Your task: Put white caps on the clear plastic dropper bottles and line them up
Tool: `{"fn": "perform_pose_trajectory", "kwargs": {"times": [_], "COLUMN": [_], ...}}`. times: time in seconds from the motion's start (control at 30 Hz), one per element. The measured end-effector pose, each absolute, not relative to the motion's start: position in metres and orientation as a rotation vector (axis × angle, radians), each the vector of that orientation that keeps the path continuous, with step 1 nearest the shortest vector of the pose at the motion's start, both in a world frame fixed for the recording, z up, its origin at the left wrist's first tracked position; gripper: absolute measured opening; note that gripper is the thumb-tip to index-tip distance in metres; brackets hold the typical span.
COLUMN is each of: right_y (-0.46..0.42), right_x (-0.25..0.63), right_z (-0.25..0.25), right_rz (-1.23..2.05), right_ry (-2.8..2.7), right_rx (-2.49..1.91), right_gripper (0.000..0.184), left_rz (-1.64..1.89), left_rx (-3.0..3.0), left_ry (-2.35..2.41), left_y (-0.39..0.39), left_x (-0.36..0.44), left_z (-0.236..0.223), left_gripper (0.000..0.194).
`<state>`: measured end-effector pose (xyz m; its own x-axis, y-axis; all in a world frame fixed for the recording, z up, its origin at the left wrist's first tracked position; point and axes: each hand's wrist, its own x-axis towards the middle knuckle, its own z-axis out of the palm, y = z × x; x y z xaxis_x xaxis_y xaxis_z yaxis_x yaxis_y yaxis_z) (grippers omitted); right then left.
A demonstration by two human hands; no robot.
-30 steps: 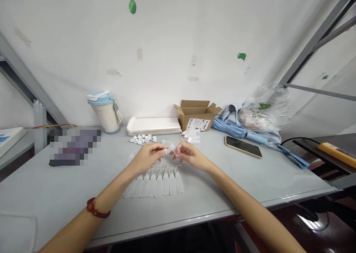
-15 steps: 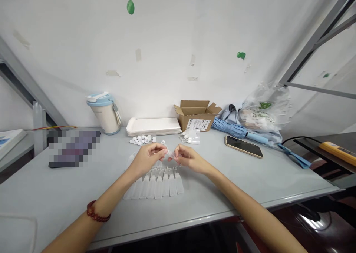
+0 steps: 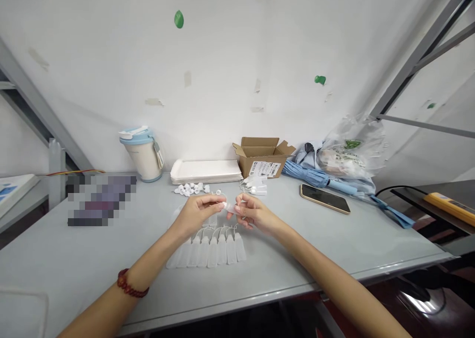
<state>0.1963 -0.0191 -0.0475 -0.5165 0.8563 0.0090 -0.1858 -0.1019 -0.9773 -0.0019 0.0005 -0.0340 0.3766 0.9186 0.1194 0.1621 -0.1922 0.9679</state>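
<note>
My left hand [image 3: 200,213] is closed in a pinch on a small white cap [image 3: 224,206]. In my right hand [image 3: 256,214] is a small translucent plastic bottle [image 3: 231,208], its end meeting the cap between my fingertips. Below my hands a row of several flat translucent bottles [image 3: 212,253] with thin curved tubes at their tops lies on the grey table [image 3: 282,259]. More translucent pieces lie partly hidden behind my left hand. Just beyond my hands is a cluster of loose white caps [image 3: 191,188], and to its right a few more capped translucent bottles [image 3: 259,187].
Along the wall stand a cream and blue cup [image 3: 143,157], a stack of white trays [image 3: 208,171] and an open cardboard box [image 3: 264,162]. To the right lie a phone [image 3: 325,198], a folded blue umbrella [image 3: 306,172] and a plastic bag [image 3: 352,152].
The fingers of my right hand have shifted and opened a little around the bottle. My left hand keeps its pinch on the cap. The view has tilted slightly.
</note>
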Motion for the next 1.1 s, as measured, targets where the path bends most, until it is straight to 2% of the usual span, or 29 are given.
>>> {"fn": "perform_pose_trajectory", "kwargs": {"times": [0.3, 0.47, 0.67, 0.93, 1.1], "right_y": [-0.022, -0.021, -0.021, -0.021, -0.021], "right_x": [0.198, 0.2, 0.201, 0.199, 0.199], "right_z": [-0.041, -0.042, -0.043, -0.042, -0.043], "right_rz": [1.611, 1.608, 1.602, 1.559, 1.548], "right_ry": [-1.486, -1.49, -1.508, -1.557, -1.579], "right_rx": [-0.814, -0.822, -0.802, -0.824, -0.835], "right_gripper": [0.032, 0.03, 0.026, 0.027, 0.027], "left_rz": [0.768, 0.743, 0.769, 0.655, 0.688], "left_rx": [1.704, 1.811, 1.797, 1.646, 1.721], "left_ry": [1.013, 0.934, 0.923, 1.063, 0.959], "left_y": [-0.005, -0.007, -0.007, -0.005, -0.007], "left_x": [0.002, -0.001, -0.002, -0.001, -0.001], "left_z": [-0.029, -0.024, -0.023, -0.029, -0.025], "left_gripper": [0.039, 0.027, 0.026, 0.043, 0.026]}}
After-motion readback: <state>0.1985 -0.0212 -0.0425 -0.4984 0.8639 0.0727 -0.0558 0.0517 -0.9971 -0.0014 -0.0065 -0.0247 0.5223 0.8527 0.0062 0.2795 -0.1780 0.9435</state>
